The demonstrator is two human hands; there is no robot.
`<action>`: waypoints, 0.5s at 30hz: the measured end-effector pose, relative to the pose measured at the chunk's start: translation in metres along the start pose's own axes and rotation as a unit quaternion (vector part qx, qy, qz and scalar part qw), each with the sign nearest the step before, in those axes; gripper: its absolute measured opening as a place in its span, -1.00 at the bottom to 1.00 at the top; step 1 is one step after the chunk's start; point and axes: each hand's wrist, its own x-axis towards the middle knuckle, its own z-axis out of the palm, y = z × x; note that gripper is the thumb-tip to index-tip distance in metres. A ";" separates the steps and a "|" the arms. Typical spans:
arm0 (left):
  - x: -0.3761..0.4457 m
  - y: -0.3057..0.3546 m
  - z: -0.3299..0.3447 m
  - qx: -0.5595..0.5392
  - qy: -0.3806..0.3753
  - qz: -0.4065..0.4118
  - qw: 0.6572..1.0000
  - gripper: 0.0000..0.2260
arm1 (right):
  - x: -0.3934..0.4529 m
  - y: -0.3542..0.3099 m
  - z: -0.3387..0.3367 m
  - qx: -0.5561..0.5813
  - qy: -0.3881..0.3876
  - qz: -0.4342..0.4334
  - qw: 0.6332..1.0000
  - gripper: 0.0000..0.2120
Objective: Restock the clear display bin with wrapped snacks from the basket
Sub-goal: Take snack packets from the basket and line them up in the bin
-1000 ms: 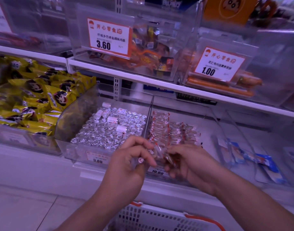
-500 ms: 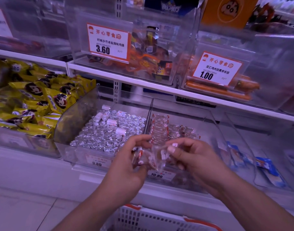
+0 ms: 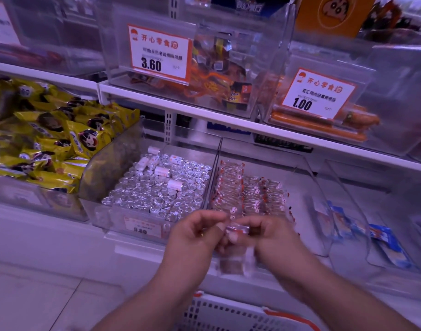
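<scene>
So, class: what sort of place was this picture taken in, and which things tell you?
Most likely a snack shop: price tags on clear display bins, packaged snacks on shelves, and a shopping basket below.

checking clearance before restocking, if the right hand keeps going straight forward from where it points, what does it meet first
Probably the rows of clear red-and-white wrapped snacks in the clear display bin just beyond the right hand; depth is unclear, so the bin's front wall might come first.
</scene>
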 end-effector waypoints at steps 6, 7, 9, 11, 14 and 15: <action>-0.018 -0.014 0.025 -0.003 0.110 0.046 0.993 -0.85 | 0.007 0.030 0.041 0.112 0.277 0.027 0.954 -0.91; -0.023 -0.013 0.029 0.008 0.102 0.064 0.993 -0.84 | 0.008 0.028 0.044 0.138 0.296 0.018 0.945 -0.89; -0.031 -0.012 0.031 -0.017 0.039 0.089 0.995 -0.83 | 0.008 0.020 0.046 0.171 0.316 0.009 0.933 -0.89; -0.030 -0.010 0.028 -0.034 -0.059 0.111 0.991 -0.62 | 0.009 0.011 0.040 0.212 0.319 0.022 0.923 -0.90; -0.026 -0.006 0.021 0.125 -0.104 0.218 0.962 -0.51 | 0.005 0.001 0.031 0.267 0.288 0.026 0.919 -0.92; -0.022 -0.007 0.019 0.160 -0.083 0.239 0.954 -0.55 | 0.004 0.000 0.031 0.277 0.278 0.018 0.920 -0.93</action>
